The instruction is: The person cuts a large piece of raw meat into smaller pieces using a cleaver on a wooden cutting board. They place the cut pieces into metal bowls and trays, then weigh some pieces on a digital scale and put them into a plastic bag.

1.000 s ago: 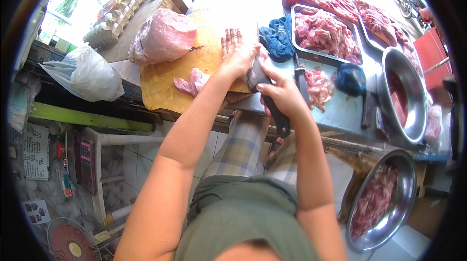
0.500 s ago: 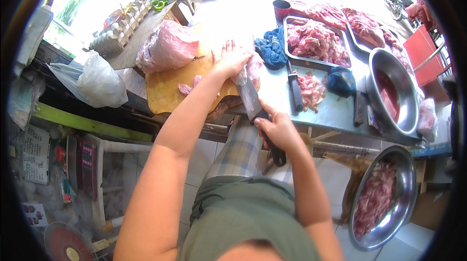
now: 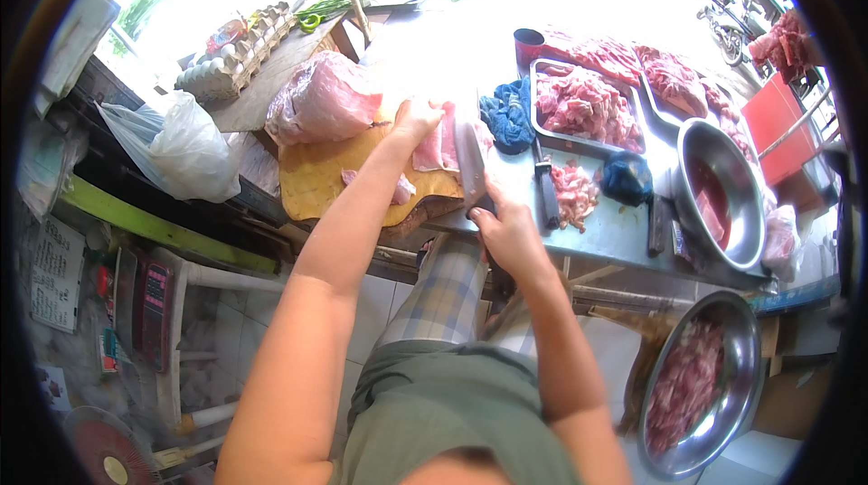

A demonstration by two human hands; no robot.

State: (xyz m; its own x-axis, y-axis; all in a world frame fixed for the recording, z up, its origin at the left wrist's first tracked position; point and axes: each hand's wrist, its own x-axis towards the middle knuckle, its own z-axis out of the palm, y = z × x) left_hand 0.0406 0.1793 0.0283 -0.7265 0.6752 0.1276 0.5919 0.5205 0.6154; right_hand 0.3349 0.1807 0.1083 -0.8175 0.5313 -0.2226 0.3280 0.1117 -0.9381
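My right hand [image 3: 510, 232] is wrapped round the black handle of a broad-bladed knife [image 3: 471, 160]. Its blade points away from me, along the right side of a pale pink slab of meat [image 3: 436, 149]. At the slab's far end my left hand [image 3: 419, 121] grips it with bent fingers; glare washes out the fingertips. The slab lies on a yellowish wooden cutting board [image 3: 312, 187]. Small meat pieces [image 3: 400, 188] rest there too, partly behind my left forearm. A large round chunk of meat [image 3: 325, 98] stands at the board's far left.
Right of the board are a blue cloth [image 3: 509, 116], a second knife [image 3: 548, 194], meat scraps [image 3: 574, 197] and a metal tray [image 3: 589, 143] of cut meat. Steel bowls stand on the table [image 3: 758, 241] and lower down [image 3: 752, 376]. A white plastic bag [image 3: 194, 150] and egg trays [image 3: 231, 78] are left.
My left hand has gone from spread fingers over the meat to a closed grip at its far end. The knife has swung more upright and shifted right of the slab, now more exposed.
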